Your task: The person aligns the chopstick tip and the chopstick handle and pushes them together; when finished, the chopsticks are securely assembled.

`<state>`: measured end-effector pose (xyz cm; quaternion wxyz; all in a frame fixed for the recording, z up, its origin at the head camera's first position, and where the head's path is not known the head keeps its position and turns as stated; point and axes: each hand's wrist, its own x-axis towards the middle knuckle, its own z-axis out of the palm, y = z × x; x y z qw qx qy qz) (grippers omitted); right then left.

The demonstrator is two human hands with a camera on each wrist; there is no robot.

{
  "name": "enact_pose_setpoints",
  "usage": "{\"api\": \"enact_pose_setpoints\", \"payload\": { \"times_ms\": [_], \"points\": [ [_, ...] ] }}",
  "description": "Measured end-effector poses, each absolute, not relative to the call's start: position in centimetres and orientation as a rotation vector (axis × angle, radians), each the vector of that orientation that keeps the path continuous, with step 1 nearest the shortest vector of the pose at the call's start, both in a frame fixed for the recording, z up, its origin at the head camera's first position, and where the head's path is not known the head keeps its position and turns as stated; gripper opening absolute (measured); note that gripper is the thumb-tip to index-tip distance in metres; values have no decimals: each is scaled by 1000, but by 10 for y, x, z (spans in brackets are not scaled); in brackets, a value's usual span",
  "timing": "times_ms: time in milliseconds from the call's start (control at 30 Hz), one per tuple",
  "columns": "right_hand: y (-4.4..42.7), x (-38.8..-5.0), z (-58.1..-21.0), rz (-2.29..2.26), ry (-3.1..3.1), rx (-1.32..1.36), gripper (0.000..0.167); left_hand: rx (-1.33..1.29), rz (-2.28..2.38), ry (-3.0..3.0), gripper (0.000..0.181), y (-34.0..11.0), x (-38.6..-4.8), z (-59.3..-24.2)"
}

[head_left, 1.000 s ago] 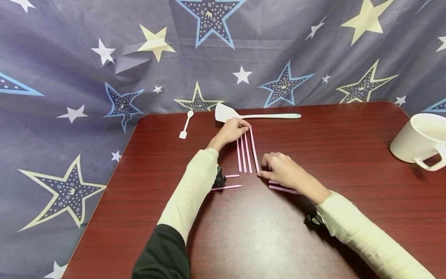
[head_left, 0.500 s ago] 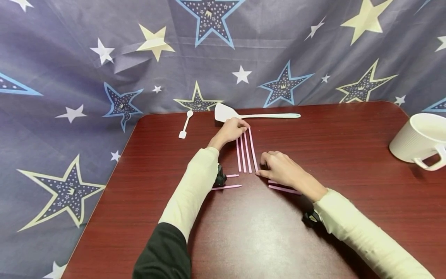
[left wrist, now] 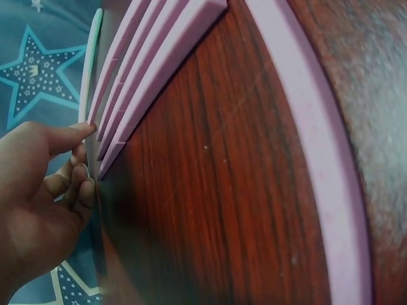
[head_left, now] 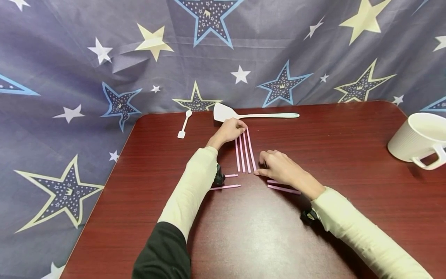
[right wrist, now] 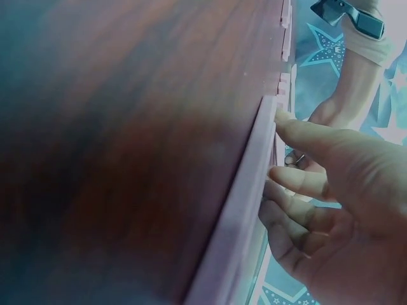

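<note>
Several slim pink sticks (head_left: pixel 242 159) lie side by side on the table, pointing away from me. My left hand (head_left: pixel 229 131) pinches the far end of the rightmost pink stick (head_left: pixel 251 149) between thumb and finger. At that stick's near end, the thumb of my right hand (head_left: pixel 280 166) touches it, with the other fingers loosely bent and apart from it. In the left wrist view, my left hand (left wrist: pixel 44 171) is at the tip of the outermost stick. In the right wrist view, my right hand (right wrist: pixel 343 203) partly hides the sticks behind it.
Two pink sticks (head_left: pixel 228 187) lie crosswise under my left forearm, and two more pink sticks (head_left: pixel 283 189) beneath my right hand. A white spatula (head_left: pixel 258 115) and a small white spoon (head_left: pixel 185 124) lie at the back. A white mug (head_left: pixel 405 139) stands at right.
Both hands have shifted the rightmost stick slightly left, so its near end lies closer to the neighbouring sticks. The view has also drifted a little.
</note>
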<state>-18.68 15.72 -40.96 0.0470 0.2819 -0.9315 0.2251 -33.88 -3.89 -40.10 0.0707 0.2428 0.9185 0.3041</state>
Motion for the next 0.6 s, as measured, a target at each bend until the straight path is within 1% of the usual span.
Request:
{"api": "enact_pose_setpoints", "payload": {
  "times_ms": [300,600],
  "points": [
    [157,-186,-408,688,-2848,864,31,734,932,2745,25,-41,-341,-403],
    [158,-187,-409,694,-2857,862,31,796,939,2720,24,-43,-347,-407]
  ]
}}
